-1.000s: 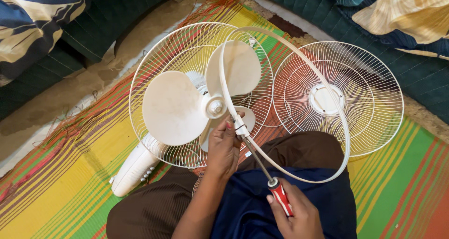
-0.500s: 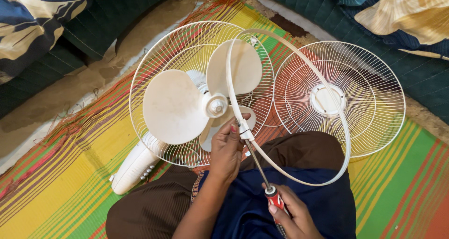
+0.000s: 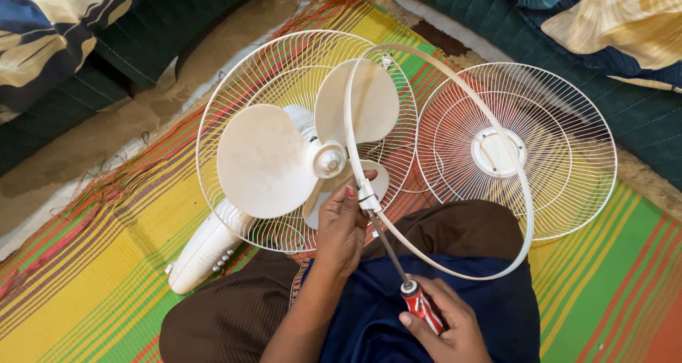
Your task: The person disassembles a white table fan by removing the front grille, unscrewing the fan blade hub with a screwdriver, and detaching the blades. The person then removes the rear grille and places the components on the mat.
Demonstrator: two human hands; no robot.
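A white plastic fan base (image 3: 202,253) was laid at the left on the striped woven floor mat (image 3: 92,278), with the rear white wire fan guard (image 3: 241,72) and the three cream plastic fan blades (image 3: 266,160) above it. The joint of the thin white plastic guard ring (image 3: 490,128) was pinched in the left hand (image 3: 341,228). A red-handled screwdriver (image 3: 420,306) was gripped in the closed right hand (image 3: 444,327), its metal tip set at that joint. A detached front white wire grille (image 3: 561,121) was laid flat at the right, just beside the rear guard.
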